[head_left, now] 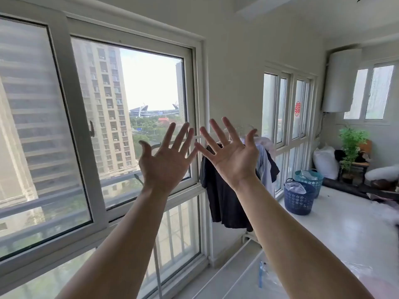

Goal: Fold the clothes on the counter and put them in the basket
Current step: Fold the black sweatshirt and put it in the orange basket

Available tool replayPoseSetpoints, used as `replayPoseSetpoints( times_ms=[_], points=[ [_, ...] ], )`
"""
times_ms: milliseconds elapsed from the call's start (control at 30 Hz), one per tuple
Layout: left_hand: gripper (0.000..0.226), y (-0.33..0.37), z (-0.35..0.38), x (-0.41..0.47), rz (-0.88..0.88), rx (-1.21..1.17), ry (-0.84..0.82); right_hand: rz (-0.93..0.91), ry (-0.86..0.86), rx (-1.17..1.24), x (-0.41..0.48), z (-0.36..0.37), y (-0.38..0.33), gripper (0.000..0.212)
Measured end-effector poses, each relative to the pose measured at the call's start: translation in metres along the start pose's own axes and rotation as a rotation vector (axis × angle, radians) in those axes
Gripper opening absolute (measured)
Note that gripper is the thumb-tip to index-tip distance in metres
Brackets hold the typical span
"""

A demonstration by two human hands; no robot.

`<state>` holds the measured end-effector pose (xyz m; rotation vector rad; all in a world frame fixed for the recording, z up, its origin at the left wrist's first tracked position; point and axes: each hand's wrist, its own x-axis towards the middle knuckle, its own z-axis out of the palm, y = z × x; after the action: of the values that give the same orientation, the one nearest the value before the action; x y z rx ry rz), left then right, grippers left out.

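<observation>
Left hand (164, 167) and right hand (233, 160) both raised, fingers spread wide, holding nothing. Clothes (386, 209) look blurred at the far right edge of the counter (336, 229), blue basket (299, 201) nearby. Probably light, limp fabric: pinch two corners, expect sag

The location was a home: an enclosed laundry balcony in a high-rise flat. A white-framed sliding window (71, 117) on the left looked out on tall residential tower blocks (108, 104) from well above street level. Dark shirts (224, 190) hung just right of that window. A white counter (345, 229) on the right carried a dark blue perforated plastic basket (299, 201) with a teal plastic basket (312, 180) behind it. A white cylindrical water heater (341, 80) was mounted on the far wall, and a green potted plant (352, 143) stood in the far right corner.
</observation>
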<state>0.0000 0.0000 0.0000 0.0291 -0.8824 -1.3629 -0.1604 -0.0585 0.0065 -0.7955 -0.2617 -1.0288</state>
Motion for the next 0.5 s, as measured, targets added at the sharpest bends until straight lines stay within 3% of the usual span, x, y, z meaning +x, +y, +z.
replayPoseSetpoints(
  times_ms=[100,200,333,500],
  points=[
    [0.087,-0.013,-0.001,0.015,0.003,0.058,0.038,0.002,0.039,-0.085,0.001,-0.013,-0.014,0.074],
    [0.079,-0.029,0.002,0.032,0.020,0.313,0.127,0.020,0.043,-0.276,0.002,-0.032,-0.030,0.070],
    [0.062,-0.052,-0.005,0.061,0.044,0.914,0.326,0.037,0.119,-0.627,0.007,-0.060,-0.051,0.052],
    [0.050,-0.079,-0.038,0.089,0.092,1.706,0.309,0.010,0.184,-1.344,0.026,-0.106,-0.060,0.036]
  ],
)
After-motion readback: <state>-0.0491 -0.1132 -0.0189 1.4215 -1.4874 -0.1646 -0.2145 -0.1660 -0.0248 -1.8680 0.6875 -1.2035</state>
